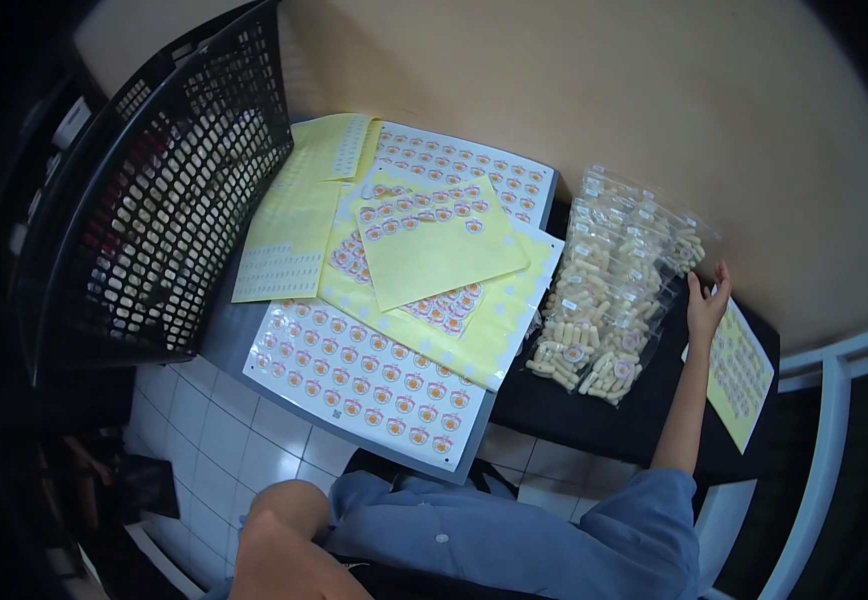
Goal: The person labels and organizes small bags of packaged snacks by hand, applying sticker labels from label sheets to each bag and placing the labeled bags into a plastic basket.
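Note:
My right hand point(709, 305) is over the black surface at the right, its thumb and fingers apart and nothing visible between them. Just beyond its fingertips lie clear plastic bags point(609, 285) filled with pale capsules, stacked in overlapping rows, some with round stickers. A yellow sheet of round stickers point(742, 375) lies beside my right wrist, partly behind it. Of my left arm only a bent part shows at the bottom; my left hand is out of view.
White sheets of orange-and-pink round stickers point(369, 385) cover the grey table at centre. Partly used yellow backing sheets point(439, 245) lie over them. A black perforated basket point(169, 215) stands at the left. A beige wall point(574, 80) rises behind.

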Motion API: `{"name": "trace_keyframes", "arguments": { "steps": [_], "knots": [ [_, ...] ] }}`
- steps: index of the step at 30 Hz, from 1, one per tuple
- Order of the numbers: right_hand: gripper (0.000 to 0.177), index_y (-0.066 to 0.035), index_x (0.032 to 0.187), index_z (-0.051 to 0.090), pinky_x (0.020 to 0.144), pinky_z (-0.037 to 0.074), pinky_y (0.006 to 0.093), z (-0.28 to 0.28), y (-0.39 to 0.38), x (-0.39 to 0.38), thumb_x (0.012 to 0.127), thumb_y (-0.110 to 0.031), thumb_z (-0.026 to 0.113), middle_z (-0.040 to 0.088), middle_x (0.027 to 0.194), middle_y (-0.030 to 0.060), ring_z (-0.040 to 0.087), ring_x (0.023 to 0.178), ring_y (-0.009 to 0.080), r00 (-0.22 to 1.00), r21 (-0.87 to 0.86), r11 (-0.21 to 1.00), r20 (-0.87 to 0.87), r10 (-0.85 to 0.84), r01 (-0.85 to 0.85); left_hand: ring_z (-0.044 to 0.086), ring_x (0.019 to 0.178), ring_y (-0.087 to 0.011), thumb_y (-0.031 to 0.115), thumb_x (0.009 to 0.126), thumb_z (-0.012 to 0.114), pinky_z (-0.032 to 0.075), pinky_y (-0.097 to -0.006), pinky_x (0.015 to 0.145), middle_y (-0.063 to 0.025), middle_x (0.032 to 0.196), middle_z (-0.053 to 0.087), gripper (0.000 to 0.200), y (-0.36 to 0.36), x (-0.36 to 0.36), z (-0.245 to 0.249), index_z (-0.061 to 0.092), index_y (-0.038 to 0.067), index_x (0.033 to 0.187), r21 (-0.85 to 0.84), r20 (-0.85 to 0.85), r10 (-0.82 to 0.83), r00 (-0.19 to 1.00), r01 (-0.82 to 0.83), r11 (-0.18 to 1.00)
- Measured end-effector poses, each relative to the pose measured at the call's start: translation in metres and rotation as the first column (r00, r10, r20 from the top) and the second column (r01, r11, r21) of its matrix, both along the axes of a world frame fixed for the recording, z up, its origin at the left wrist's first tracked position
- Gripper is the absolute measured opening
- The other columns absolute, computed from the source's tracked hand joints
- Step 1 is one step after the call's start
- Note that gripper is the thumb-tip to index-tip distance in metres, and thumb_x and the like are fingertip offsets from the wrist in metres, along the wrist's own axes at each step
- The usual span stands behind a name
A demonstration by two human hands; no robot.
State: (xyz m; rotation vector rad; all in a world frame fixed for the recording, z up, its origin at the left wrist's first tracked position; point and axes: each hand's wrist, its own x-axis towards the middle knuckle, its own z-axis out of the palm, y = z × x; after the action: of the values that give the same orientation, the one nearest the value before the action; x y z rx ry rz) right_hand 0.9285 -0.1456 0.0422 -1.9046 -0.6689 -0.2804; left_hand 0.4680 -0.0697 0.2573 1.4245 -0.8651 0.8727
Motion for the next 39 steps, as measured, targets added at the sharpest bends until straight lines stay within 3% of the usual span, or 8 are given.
{"name": "trace_keyframes", "arguments": {
  "steps": [10,15,18,20,21,24,34,39],
  "knots": [
    [0.045,0.002,0.113,0.041,0.078,0.042,0.025,-0.044,-0.066,-0.071,0.076,-0.013,0.062,0.048,0.104,0.0118,0.048,0.095,0.0161,0.958,0.215,0.975,-0.287,0.014,0.05,0.027,0.061,-0.0115,0.053,0.079,0.045,0.023,-0.0248,0.056,0.0006,0.067,0.029,0.043,0.009,-0.014,-0.094,0.033,0.013,0.069,-0.523,-0.35,0.248,0.903,-0.408,0.748],
    [0.045,0.002,0.107,0.044,0.069,0.044,0.0233,-0.073,-0.075,-0.104,0.072,-0.015,0.066,0.051,0.098,0.0122,0.053,0.079,0.0128,0.866,0.145,0.989,-0.489,0.107,-0.04,0.032,0.065,-0.0128,0.045,0.079,0.043,0.03,-0.0261,0.06,-0.001,0.07,0.031,0.036,0.003,0.013,-0.136,0.036,0.01,0.074,-0.376,-0.714,0.256,0.652,-0.665,0.645],
    [0.046,0.002,0.104,0.047,0.066,0.044,0.0234,-0.081,-0.069,-0.112,0.069,-0.017,0.069,0.054,0.091,0.0105,0.053,0.075,0.0117,0.889,0.045,0.994,-0.444,0.111,-0.102,0.042,0.08,-0.0114,0.019,0.079,0.051,0.035,-0.025,0.068,-0.0053,0.09,0.043,0.024,0.001,0.056,-0.148,0.042,0.003,0.093,-0.143,-0.912,0.118,0.392,-0.574,0.806],
    [0.04,0.001,0.1,0.049,0.066,0.044,0.0233,-0.08,-0.071,-0.113,0.07,-0.016,0.068,0.055,0.087,0.0088,0.053,0.074,0.0111,0.879,0.041,0.995,-0.465,0.103,-0.095,0.043,0.091,-0.017,0.018,0.073,0.062,0.036,-0.0276,0.074,-0.0078,0.098,0.044,0.038,0.002,0.096,-0.157,0.041,0.003,0.101,0.362,-0.761,0.587,0.276,-0.57,0.738],
    [0.034,0.001,0.096,0.052,0.066,0.044,0.0231,-0.08,-0.072,-0.113,0.07,-0.015,0.067,0.056,0.082,0.0072,0.053,0.073,0.0104,0.866,0.037,0.995,-0.489,0.103,-0.097,0.043,0.093,-0.0229,0.021,0.069,0.066,0.036,-0.0327,0.076,-0.012,0.102,0.043,0.052,0.006,0.115,-0.166,0.038,0.001,0.108,0.605,-0.473,0.848,0.24,-0.611,0.511],
    [0.022,0.0,0.087,0.054,0.065,0.043,0.0224,-0.087,-0.078,-0.11,0.073,-0.013,0.064,0.057,0.076,0.0043,0.053,0.07,0.0092,0.835,0.192,0.979,-0.526,0.159,-0.066,0.042,0.094,-0.0272,0.024,0.064,0.069,0.033,-0.0355,0.077,-0.0144,0.105,0.043,0.066,0.002,0.152,-0.182,0.034,-0.003,0.113,0.828,-0.318,0.948,0.026,-0.479,0.291],
    [0.006,-0.003,0.085,0.05,0.065,0.043,0.0192,-0.065,-0.087,-0.148,0.083,-0.008,0.05,0.056,0.082,0.0037,0.053,0.072,0.0068,0.69,0.701,0.713,-0.513,0.511,-0.007,0.04,0.088,-0.0256,0.015,0.055,0.07,0.03,-0.0349,0.072,-0.0139,0.1,0.044,0.075,0.002,0.179,-0.226,0.031,-0.007,0.114,0.902,-0.17,0.985,-0.017,-0.406,0.149],
    [0.006,-0.004,0.087,0.051,0.071,0.04,0.0188,-0.07,-0.042,-0.178,0.083,-0.009,0.051,0.055,0.089,0.0028,0.05,0.081,0.0059,0.71,0.628,0.77,-0.492,0.504,-0.112,0.043,0.088,-0.0253,0.011,0.059,0.069,0.03,-0.0352,0.073,-0.0101,0.1,0.042,0.067,0.0,0.18,-0.229,0.032,-0.005,0.113,0.85,-0.168,0.984,0.061,-0.497,0.176]
  ]
}}
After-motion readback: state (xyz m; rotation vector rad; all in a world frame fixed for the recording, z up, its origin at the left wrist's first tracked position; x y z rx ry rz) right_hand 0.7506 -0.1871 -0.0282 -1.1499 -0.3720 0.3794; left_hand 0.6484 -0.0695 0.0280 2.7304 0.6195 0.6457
